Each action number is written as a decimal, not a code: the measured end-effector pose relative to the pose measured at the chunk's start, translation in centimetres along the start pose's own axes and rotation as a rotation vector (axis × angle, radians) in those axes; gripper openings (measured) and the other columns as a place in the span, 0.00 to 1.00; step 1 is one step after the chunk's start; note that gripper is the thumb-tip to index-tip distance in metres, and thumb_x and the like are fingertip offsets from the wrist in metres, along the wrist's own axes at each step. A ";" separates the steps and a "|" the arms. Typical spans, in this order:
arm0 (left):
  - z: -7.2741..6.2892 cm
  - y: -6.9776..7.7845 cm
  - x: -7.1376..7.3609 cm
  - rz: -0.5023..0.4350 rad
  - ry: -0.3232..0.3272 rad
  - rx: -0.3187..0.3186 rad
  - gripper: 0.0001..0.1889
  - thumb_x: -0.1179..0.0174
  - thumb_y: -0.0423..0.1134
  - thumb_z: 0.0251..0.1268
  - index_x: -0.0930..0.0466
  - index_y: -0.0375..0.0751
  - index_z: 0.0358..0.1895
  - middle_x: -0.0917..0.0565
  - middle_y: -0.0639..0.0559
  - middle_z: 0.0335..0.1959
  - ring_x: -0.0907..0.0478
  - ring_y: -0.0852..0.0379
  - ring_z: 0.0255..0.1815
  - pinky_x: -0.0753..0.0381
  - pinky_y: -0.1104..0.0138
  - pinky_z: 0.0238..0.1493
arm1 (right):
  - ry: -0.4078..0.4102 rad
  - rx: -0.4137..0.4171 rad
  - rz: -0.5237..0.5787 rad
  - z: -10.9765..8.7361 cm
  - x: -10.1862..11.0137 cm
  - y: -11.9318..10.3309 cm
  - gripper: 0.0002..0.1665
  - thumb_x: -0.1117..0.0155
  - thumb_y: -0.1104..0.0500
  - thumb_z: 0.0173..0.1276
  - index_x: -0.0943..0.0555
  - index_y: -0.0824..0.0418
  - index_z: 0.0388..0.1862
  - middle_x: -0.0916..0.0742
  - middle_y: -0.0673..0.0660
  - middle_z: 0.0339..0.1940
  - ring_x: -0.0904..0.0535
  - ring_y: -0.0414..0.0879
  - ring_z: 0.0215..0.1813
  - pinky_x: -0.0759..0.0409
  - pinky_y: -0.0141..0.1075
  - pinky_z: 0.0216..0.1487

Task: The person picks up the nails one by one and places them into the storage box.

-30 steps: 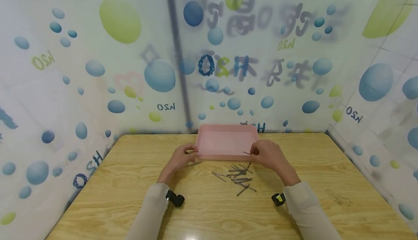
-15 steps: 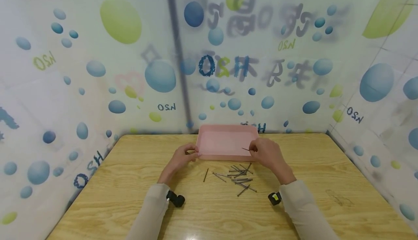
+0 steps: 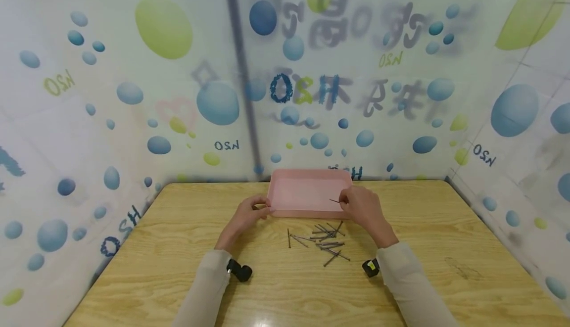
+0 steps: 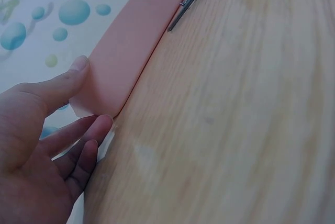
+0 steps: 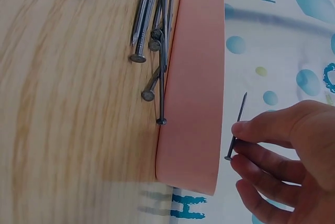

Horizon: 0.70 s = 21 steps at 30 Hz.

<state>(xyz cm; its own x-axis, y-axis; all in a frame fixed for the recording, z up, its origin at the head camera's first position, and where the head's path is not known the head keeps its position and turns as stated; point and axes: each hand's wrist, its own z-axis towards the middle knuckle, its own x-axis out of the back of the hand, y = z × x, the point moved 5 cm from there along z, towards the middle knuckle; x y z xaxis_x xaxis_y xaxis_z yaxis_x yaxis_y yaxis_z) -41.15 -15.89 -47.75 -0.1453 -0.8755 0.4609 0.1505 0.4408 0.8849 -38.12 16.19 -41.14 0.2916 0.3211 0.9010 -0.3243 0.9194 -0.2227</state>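
Observation:
A shallow pink tray [image 3: 307,213] sits at the back edge of the wooden table. My left hand [image 3: 247,215] holds its left front corner; in the left wrist view the thumb [image 4: 79,67] lies against the tray wall and the fingertips meet the corner. Between thumb and fingers, my right hand [image 3: 362,209] pinches a thin steel nail [image 5: 241,109] over the tray's right end, its point facing left in the head view. Several loose nails [image 3: 329,244] lie crossed in a pile in front of the tray. One more nail [image 3: 289,238] lies at the pile's left end.
The wooden table [image 3: 178,267] runs back to a white curtain [image 3: 378,114] printed with blue and green drops, which also closes off both sides. Each wrist wears a small black camera, such as the right camera [image 3: 370,268].
The single nail near my left hand has rolled right to the pile's left end. My right hand has risen slightly and shifted left with its nail. My left hand stays put.

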 end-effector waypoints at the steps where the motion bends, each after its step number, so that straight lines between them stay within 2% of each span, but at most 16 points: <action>1: 0.0 0.0 0.0 0.001 -0.001 0.003 0.07 0.33 0.43 0.71 0.18 0.46 0.44 0.16 0.50 0.47 0.19 0.53 0.36 0.25 0.64 0.38 | 0.001 0.000 0.001 0.0 0.0 0.0 0.05 0.30 0.61 0.68 0.10 0.57 0.31 0.11 0.53 0.29 0.23 0.43 0.26 0.19 0.40 0.30; 21: 0.0 0.0 0.0 0.009 -0.007 0.004 0.08 0.33 0.44 0.71 0.18 0.46 0.45 0.16 0.50 0.46 0.19 0.55 0.36 0.24 0.64 0.40 | 0.024 0.011 -0.010 -0.2 0.0 0.1 0.07 0.30 0.62 0.68 0.11 0.56 0.29 0.12 0.52 0.27 0.25 0.42 0.25 0.23 0.39 0.28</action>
<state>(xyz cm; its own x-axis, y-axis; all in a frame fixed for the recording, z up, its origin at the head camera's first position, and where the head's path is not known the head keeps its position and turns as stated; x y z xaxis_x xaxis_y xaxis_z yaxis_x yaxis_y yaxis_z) -41.11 -15.88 -47.79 -0.1510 -0.8700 0.4693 0.1483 0.4494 0.8809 -38.00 16.32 -41.19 0.3169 0.3174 0.8938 -0.3312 0.9200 -0.2093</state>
